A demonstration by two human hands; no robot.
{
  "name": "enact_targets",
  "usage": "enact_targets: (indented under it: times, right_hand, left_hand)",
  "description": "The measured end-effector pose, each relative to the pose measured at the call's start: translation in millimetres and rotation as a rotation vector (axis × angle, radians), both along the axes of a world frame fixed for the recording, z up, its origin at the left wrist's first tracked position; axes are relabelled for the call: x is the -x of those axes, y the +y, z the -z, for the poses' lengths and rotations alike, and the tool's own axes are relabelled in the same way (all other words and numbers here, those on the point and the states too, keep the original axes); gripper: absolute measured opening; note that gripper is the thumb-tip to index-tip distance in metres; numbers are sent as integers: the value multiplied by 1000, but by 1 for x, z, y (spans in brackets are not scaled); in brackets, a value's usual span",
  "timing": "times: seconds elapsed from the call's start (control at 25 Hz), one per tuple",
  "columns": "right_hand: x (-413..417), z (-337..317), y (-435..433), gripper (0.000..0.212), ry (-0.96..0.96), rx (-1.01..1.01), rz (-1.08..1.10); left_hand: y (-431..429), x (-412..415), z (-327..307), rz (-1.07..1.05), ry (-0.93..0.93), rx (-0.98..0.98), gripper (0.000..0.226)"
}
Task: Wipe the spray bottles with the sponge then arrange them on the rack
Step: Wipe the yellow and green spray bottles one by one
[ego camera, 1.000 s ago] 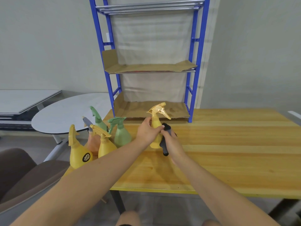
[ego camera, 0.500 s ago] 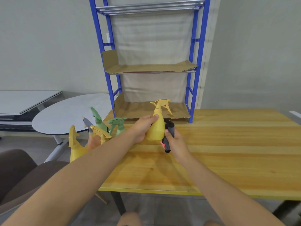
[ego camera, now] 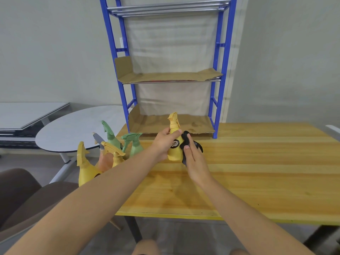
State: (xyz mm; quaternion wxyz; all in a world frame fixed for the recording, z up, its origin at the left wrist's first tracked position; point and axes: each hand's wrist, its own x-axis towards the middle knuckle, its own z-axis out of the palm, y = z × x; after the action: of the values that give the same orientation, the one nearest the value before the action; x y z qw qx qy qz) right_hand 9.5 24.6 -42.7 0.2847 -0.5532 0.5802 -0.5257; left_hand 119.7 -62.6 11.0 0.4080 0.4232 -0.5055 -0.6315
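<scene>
Since the earlier frames the yellow spray bottle (ego camera: 174, 144) has been turned: its nozzle, which pointed to the right, now points away from the camera, and a round dark label faces the viewer. The bottle has also come upright at the centre of the frame, just in front of the rack's bottom shelf.

The left hand (ego camera: 163, 146) grips the bottle from the left, fingers curled around its body and the thumb lying across the shoulder above the label. The right hand (ego camera: 193, 159) presses a black sponge (ego camera: 185, 143) against the bottle's right side; its fingers are held straight and close together over the sponge, and part of the sponge bunches up above the fingertips. Whether the bottle's base touches the wooden table (ego camera: 257, 172) cannot be told.

The blue rack (ego camera: 219, 70) stands at the far edge of the table, in the upper middle of the frame, its two lower shelves lined with cardboard (ego camera: 165, 77). At the left of the frame, by the table's left end, the other spray bottles stand in a cluster: two green ones (ego camera: 135, 146), two yellow ones (ego camera: 84, 172) and an orange one (ego camera: 105, 160) partly hidden behind the left forearm. A round grey table (ego camera: 77, 129) lies beyond them.
</scene>
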Motion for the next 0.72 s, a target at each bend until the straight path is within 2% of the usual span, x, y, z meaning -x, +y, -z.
enact_targets:
  times: [0.12,0.36,0.48,0.64,0.72]
  right_hand:
    - [10,2,-7,47,-34,32,14]
    - [8,-1,-7,50,40,67,63]
    - [4,3,-1,50,159,90,106]
    - [-1,18,7,51,368,151,106]
    - [1,20,3,51,359,145,136]
  left_hand:
    - [1,-1,-5,106,28,-67,46]
    - [2,5,-1,80,-96,-16,32]
    - [-2,8,3,-17,-48,-39,28]
    - [-3,9,6,-80,-7,-88,45]
    - [2,9,6,-46,-25,-90,42]
